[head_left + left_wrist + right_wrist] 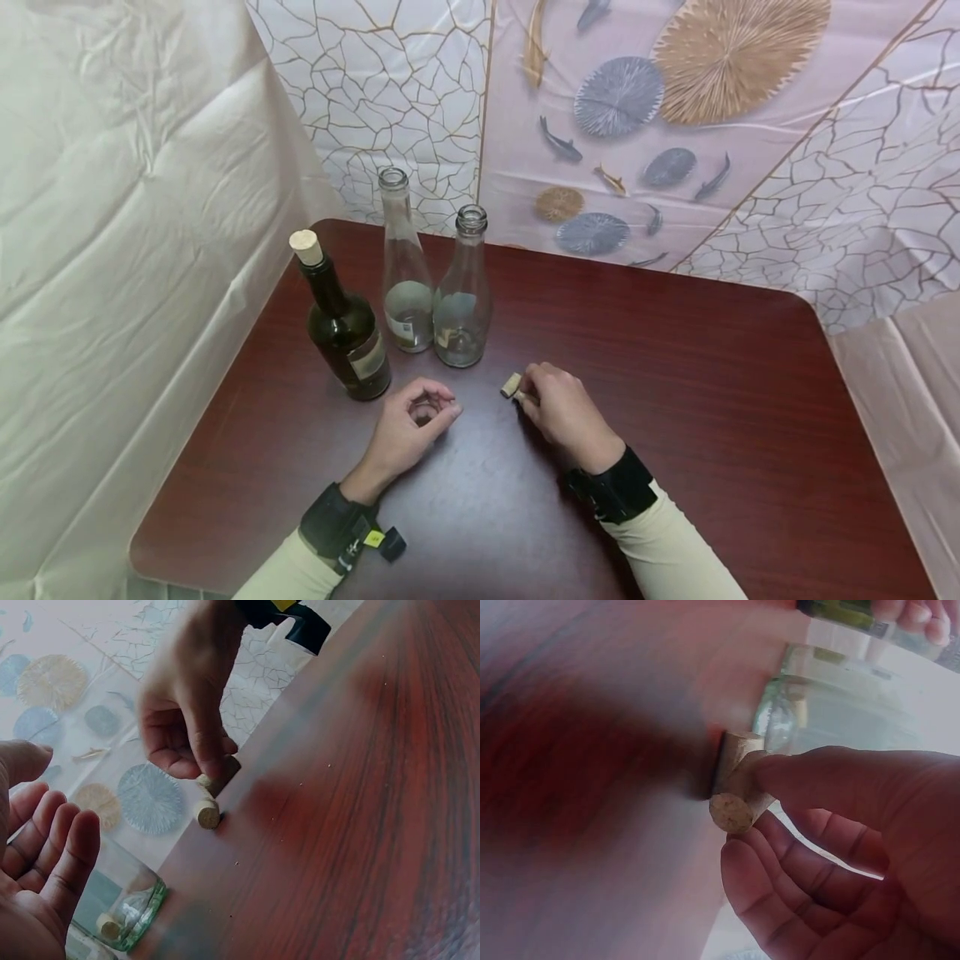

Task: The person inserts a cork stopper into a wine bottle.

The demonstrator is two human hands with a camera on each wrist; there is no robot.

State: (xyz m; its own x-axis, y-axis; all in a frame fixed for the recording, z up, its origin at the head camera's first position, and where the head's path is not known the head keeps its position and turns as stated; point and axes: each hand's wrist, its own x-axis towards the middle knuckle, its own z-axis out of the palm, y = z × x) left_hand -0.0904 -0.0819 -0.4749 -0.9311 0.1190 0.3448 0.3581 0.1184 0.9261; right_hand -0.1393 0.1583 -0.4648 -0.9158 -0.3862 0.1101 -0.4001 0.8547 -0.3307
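Dark bottle (341, 325) by your worktop's (712, 358) left edge is already corked, clear bottles (462, 321) aren't. Your right hand (562, 404) pinches one cork (731, 813) beside another cork (511, 385); left hand's (401, 433) loose, empty.

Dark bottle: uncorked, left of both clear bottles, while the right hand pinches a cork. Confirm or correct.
Not uncorked: the head view shows a stopper in the dark bottle. It does stand left of both clear bottles, and the right hand does pinch a cork.

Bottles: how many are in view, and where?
3, all upright on the table: the dark bottle at left, then the taller-looking clear bottle and the nearer clear bottle side by side. None seems hidden.
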